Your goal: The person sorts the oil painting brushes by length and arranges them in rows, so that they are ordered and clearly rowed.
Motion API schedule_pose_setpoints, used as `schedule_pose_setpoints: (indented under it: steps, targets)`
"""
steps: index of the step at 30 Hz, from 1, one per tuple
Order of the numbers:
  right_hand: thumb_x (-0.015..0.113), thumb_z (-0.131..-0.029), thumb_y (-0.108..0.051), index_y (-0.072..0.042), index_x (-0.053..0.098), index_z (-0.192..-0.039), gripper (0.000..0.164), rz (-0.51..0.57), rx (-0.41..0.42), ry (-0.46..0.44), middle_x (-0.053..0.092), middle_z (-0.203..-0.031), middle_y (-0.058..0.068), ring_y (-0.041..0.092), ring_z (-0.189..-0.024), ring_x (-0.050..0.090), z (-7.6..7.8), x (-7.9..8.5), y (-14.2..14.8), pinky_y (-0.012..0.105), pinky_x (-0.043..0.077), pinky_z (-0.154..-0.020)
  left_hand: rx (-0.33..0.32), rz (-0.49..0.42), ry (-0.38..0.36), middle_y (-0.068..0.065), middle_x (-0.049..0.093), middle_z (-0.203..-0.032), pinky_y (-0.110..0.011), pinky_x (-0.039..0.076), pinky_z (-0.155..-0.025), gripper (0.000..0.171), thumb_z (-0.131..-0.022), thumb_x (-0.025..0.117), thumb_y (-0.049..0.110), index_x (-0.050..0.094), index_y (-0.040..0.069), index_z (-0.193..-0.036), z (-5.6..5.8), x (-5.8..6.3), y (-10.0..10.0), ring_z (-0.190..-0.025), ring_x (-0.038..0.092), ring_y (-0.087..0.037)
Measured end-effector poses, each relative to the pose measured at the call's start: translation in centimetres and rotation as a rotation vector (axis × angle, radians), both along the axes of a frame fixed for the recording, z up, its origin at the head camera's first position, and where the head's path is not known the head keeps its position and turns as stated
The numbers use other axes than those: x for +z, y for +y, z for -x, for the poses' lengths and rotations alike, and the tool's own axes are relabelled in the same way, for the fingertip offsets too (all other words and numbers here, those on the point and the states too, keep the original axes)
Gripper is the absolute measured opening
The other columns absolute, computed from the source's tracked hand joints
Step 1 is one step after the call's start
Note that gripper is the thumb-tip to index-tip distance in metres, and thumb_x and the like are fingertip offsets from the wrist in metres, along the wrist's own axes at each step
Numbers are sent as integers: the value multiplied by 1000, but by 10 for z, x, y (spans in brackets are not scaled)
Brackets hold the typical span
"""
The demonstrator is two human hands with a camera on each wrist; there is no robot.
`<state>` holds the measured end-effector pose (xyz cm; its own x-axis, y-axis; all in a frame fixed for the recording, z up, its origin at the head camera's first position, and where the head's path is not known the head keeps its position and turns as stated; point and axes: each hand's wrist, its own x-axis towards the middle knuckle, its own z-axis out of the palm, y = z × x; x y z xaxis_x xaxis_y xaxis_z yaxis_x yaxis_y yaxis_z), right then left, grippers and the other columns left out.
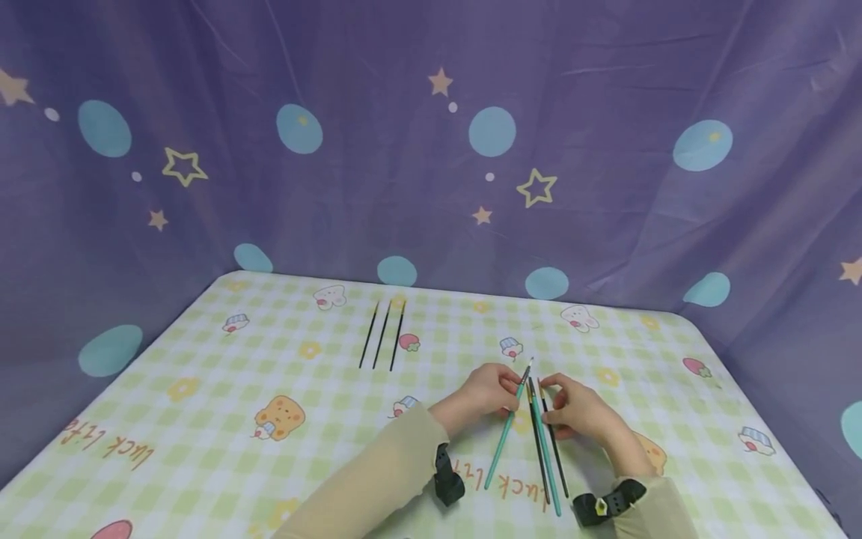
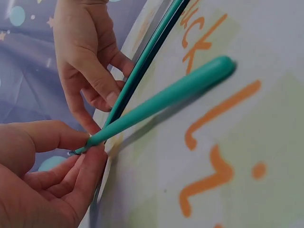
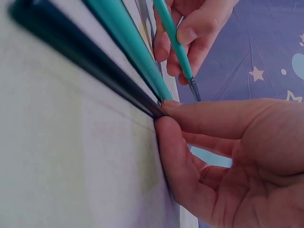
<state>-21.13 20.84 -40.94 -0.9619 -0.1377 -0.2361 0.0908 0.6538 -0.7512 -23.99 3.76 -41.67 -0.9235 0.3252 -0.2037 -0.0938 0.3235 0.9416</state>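
My left hand (image 1: 488,393) pinches a teal paintbrush (image 1: 500,451) between thumb and fingers near its metal collar. Its pale bristles point away toward the back, and its handle slants toward the front. In the left wrist view the rounded handle end of this brush (image 2: 209,76) sits close over the cloth. My right hand (image 1: 582,410) pinches a black paintbrush (image 1: 558,464) near its bristle end, as the right wrist view shows with the dark handle (image 3: 95,61) between thumb and finger. Between my hands lie a second teal paintbrush (image 1: 548,457) and another black paintbrush (image 1: 540,445), side by side.
Three thin black paintbrushes lie in a spaced row left of my hands, the middle one (image 1: 381,335) between two others. A green-and-white checked cloth (image 1: 222,464) with printed pictures covers the table. Behind its far edge hangs a purple curtain (image 1: 390,187) with stars.
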Motion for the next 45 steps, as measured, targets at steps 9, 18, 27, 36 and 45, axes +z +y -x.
schedule_pose_setpoints:
  steps: [9,18,27,36,45]
  targets:
    - [68,-76,0,-3,48,-122,51,0,3,10,48,-79,10,16,-56,52,0,-2,0,30,52,-51,-2,-68,-37,-7,58,-85,-28,53,-57,37,-70,64,-12,61,1,-105,-1,1,-18,-65,56,-15]
    - [69,-75,1,-4,48,-122,51,-13,-3,-1,47,-81,10,17,-57,51,0,-4,1,29,52,-51,3,-113,-45,-11,56,-89,-33,54,-60,40,-70,64,-9,58,0,-109,-7,1,-56,-67,55,-17]
    - [68,-75,1,-4,48,-122,51,-14,-8,-5,46,-81,10,17,-58,51,0,-4,-1,30,52,-51,9,-74,3,-15,56,-97,-36,54,-65,44,-74,64,-5,54,-3,-116,-14,7,-102,-69,60,-17]
    - [69,-75,1,-5,49,-121,51,-5,-17,1,46,-81,9,17,-58,51,-1,-6,-2,30,51,-51,121,-16,19,-13,56,-96,-30,51,-54,42,-73,65,-4,57,1,-113,-23,9,-141,-62,60,-18]
    - [68,-76,0,-5,48,-122,51,-7,-19,1,46,-82,10,18,-60,52,-1,-2,-1,30,52,-51,190,16,34,-14,55,-92,-34,54,-62,41,-72,63,-8,56,-4,-112,-32,8,-171,-67,60,-18]
